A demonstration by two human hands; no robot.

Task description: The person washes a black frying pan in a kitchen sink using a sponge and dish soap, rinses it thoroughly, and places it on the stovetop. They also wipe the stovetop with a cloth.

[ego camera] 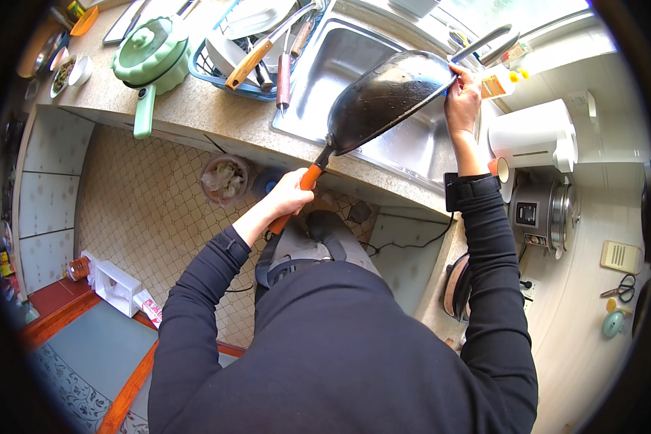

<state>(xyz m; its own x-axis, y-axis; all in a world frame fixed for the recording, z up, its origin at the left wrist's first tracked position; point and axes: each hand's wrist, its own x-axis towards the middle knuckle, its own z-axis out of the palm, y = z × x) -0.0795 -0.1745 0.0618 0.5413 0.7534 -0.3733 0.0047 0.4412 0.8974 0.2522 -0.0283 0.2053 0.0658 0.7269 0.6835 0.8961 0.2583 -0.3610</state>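
A dark wok is tilted on its side over the stainless steel sink, its rounded underside facing left and up. My left hand is wrapped around the wok's orange handle, in front of the counter edge. At the opposite end, my right hand grips the wok's rim close to the faucet. A small bit of something blue shows by the right fingers; what it is I cannot tell. The wok's inner face is mostly turned out of sight.
Left of the sink stands a blue dish basket with bowls and long-handled utensils. A green lidded pot has its handle past the counter edge. A bottle with a yellow pump, a white appliance and an electric cooker line the right side.
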